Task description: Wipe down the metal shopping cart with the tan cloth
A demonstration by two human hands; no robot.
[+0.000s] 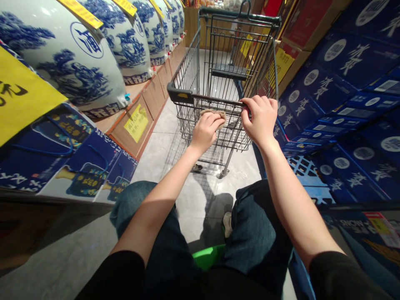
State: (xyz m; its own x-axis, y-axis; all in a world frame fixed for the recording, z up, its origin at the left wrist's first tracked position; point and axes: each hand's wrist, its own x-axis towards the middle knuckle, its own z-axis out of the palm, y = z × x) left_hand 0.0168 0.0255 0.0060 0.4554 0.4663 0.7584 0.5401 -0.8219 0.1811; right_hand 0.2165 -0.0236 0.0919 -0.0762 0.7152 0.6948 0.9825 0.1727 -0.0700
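At the cart (229,71), outstretched left hand (204,131) around cloth (223,115) (right hand (260,120) curled over rim (215,98)).

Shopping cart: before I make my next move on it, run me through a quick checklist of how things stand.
1. Cart upright on the floor: ok, it stands level enough by eye.
2. Right hand on the cart: ok, fingers curled over the near top rail.
3. Brown cloth in the left hand: ok, held against the wire just below that rail.
4. Gap between cart and wooden ledge with the jars: ok, floor shows between them.
5. Side toward the blue cartons free of contact: cannot tell, the right hand and arm hide part of it.
6. Wheels kept from rolling: cannot tell, no lock can be made out.
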